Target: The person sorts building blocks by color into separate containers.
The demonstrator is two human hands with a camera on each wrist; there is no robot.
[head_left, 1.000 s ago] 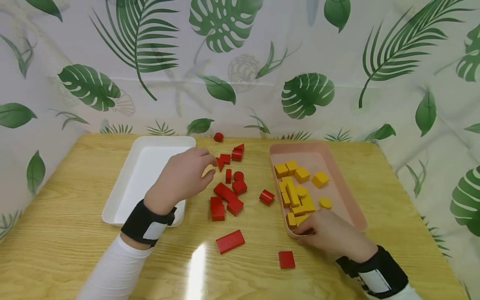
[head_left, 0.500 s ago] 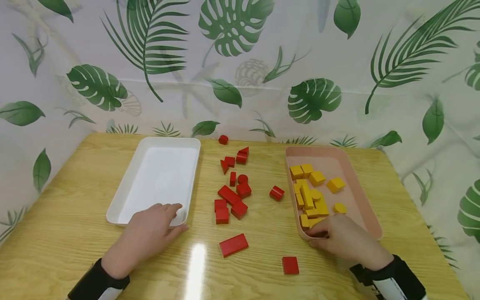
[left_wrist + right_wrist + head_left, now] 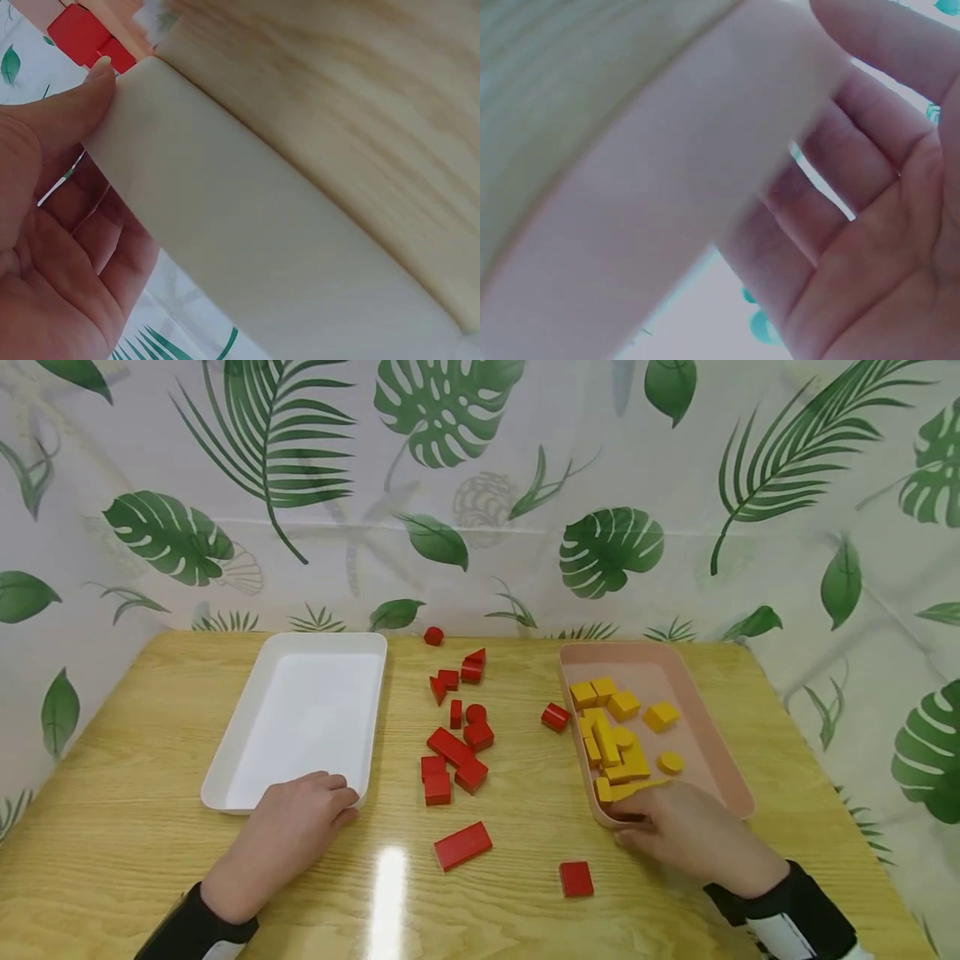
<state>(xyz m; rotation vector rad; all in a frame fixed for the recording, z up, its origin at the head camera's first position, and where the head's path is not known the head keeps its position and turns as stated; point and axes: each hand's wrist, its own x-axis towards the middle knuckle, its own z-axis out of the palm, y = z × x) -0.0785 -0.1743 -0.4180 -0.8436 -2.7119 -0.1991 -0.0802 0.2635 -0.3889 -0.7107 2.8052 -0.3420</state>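
My left hand grips the near right corner of a white tray. In the left wrist view, the thumb lies outside the pale tray wall, with the other fingers behind its rim. My right hand holds the near left corner of a pink tray containing several yellow blocks. Seen from the right wrist, the thumb and fingers lie on either side of the pinkish wall. The fingertips inside both trays are hidden.
Between the trays lie several red blocks of different shapes. A red cylinder sits beside the pink tray's left wall. Nearer the front are a long red block and a red square. Leaf-patterned cloth stands behind the wooden table.
My left hand has moved from beside the red blocks to the white tray's near corner. The red cylinder has shifted back and right. The pink tray has slid slightly right with my right hand.
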